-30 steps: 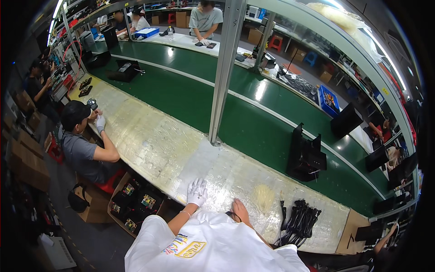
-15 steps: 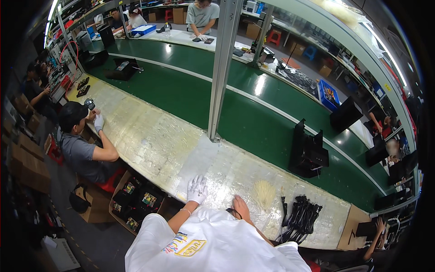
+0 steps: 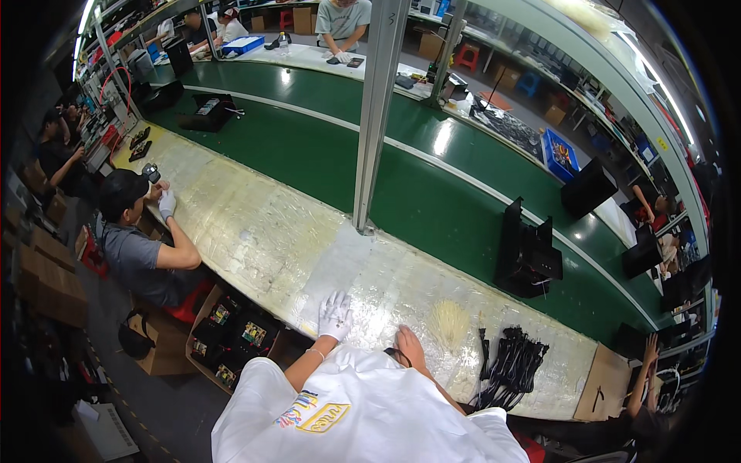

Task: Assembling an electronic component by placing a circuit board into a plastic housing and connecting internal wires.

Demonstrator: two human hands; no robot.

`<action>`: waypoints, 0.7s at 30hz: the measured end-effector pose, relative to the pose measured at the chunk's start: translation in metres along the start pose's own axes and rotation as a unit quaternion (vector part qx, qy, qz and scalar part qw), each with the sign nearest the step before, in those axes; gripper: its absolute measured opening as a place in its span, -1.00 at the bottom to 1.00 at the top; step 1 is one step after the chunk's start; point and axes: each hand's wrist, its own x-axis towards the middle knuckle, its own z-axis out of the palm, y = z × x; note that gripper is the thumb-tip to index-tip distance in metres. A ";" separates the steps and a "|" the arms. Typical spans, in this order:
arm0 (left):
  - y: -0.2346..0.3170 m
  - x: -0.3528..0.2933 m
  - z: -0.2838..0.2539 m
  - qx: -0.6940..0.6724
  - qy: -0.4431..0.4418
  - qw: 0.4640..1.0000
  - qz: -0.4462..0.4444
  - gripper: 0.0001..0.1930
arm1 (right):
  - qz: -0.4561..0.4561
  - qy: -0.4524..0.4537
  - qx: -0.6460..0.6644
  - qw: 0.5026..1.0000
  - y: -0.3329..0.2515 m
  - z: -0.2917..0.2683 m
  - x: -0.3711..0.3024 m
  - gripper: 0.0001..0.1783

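Note:
My left hand point(image 3: 335, 315) wears a white glove with small dark spots and lies palm down on the workbench point(image 3: 266, 255). Its fingers are stretched out and it holds nothing. My bare right hand point(image 3: 410, 347) rests on the bench to its right, with a dark band at the wrist. It looks open and nothing shows in it, though its fingers are partly hidden. Nearest to that hand is a fan of thin pale cable ties point(image 3: 449, 324). Farther right lies a pile of black power cables point(image 3: 512, 369).
Behind the bench runs a green conveyor point(image 3: 297, 158) carrying black housings point(image 3: 529, 251). A metal post point(image 3: 373, 123) rises at the bench's far edge. Below left, a carton point(image 3: 202, 369) holds circuit boards. A co-worker point(image 3: 147, 239) sits at left; pliers point(image 3: 598, 398) lie on cardboard at right.
My hands stay nearly where they were. At the far right, a person's hands have moved up and away, and the dark object has left the cardboard, showing the pliers. The view has shifted slightly.

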 end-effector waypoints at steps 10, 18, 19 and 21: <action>0.001 0.000 -0.002 0.007 -0.004 1.000 0.001 -0.50 | 0.010 -0.004 0.007 1.000 -0.007 -0.009 0.002 -0.55; 0.000 0.000 -0.002 0.014 0.016 1.000 0.017 -0.50 | 0.007 -0.011 0.010 1.000 -0.006 -0.009 0.002 -0.55; -0.001 0.000 -0.001 0.015 0.014 1.000 0.014 -0.50 | 0.010 -0.016 0.012 1.000 -0.006 -0.008 0.003 -0.54; 0.000 0.001 -0.002 0.014 0.015 1.000 0.016 -0.51 | 0.010 -0.014 0.012 1.000 -0.003 -0.007 0.002 -0.54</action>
